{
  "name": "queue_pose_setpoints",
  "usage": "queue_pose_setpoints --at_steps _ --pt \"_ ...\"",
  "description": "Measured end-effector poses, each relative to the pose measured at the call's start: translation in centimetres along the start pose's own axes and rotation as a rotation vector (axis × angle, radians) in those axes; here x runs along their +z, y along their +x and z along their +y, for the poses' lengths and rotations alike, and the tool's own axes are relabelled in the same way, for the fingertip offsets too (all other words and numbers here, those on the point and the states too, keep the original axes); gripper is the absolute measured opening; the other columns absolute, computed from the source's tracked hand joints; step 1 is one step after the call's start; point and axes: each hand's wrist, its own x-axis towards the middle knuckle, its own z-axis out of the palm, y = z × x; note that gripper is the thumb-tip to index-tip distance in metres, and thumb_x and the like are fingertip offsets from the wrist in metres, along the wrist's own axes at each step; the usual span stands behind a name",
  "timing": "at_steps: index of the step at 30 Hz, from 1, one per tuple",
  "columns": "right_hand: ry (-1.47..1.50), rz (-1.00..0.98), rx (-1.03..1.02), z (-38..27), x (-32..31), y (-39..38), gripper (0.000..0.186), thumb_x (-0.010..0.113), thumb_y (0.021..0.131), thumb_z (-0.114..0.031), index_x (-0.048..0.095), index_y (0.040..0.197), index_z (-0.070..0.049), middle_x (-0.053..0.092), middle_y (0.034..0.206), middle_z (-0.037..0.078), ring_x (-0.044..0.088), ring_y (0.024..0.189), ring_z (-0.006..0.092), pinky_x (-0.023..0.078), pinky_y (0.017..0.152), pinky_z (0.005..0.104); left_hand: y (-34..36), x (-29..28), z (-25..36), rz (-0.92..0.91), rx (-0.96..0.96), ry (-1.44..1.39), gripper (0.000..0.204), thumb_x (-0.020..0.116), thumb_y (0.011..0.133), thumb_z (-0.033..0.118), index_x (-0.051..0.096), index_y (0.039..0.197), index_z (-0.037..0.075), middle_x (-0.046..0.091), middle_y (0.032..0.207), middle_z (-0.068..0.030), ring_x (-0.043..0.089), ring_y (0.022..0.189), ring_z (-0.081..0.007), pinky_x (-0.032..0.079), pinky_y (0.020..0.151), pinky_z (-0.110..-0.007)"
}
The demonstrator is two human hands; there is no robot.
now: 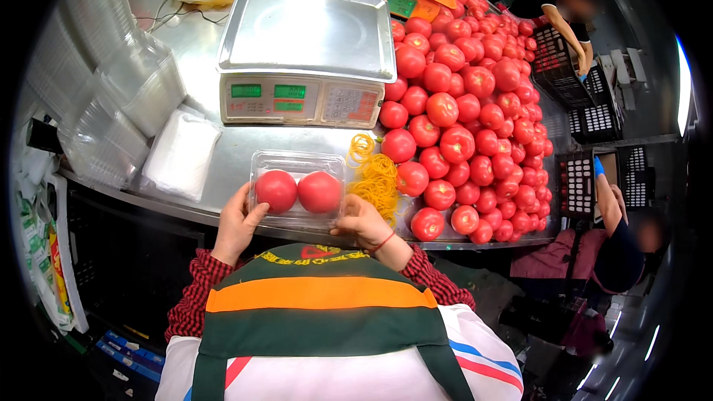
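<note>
Though clasped, clamshell (298, 191) between hands (236, 224)

A shiny steel worktop (200, 52) curves through the room. Black slotted plastic crates (598, 122) stand stacked to the right on a grey floor (631, 67); bright strip lights (682, 78) glow there.
</note>
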Motion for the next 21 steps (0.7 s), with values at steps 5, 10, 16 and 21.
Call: queue_pose_setpoints --at_steps 5,10,16,21 --pt "0.045 -0.125 -0.226 -1.8 4.3 -0.3 0.030 0.066 0.076 0.007 0.049 0.097 -0.006 0.061 0.088 0.005 0.064 0.078 0.0156 0.056 0.072 0.0310 0.2 1.0 0.5 0.120 0.120 -0.630 0.051 0.066 0.094 0.025 0.049 0.138 0.005 0.057 0.105 -0.0014 0.055 0.090 -0.0097 0.047 0.078 -0.022" --pt "-0.597 -0.334 -0.642 -3.2 6.4 0.3 0.017 0.073 0.076 0.000 0.058 0.080 -0.005 0.061 0.076 0.006 0.060 0.069 0.0148 0.050 0.062 0.0292 1.1 3.6 0.5 -0.151 -0.016 -1.497 0.051 0.065 0.092 0.040 0.053 0.135 0.015 0.056 0.136 -0.0043 0.057 0.118 -0.0237 0.049 0.097 -0.044" --pt "-1.795 0.400 -0.879 -5.2 -1.1 5.8 0.011 0.064 0.078 -0.018 0.065 0.078 -0.007 0.061 0.088 0.010 0.056 0.090 0.0307 0.043 0.074 0.0431 0.9 1.6 -0.7 -0.158 0.087 -1.376 0.095 0.069 0.079 0.061 0.029 0.147 0.009 0.048 0.139 -0.0174 0.054 0.123 -0.0339 0.049 0.099 -0.055" --pt "-1.750 0.358 -1.012 -6.4 -1.1 5.7 0.011 0.066 0.078 -0.015 0.064 0.082 -0.005 0.062 0.087 0.012 0.058 0.089 0.0322 0.045 0.074 0.0430 -1.6 4.5 0.0 -0.219 0.092 -1.351 0.089 0.068 0.082 0.058 0.032 0.145 0.007 0.049 0.136 -0.0190 0.057 0.118 -0.0326 0.053 0.095 -0.050"
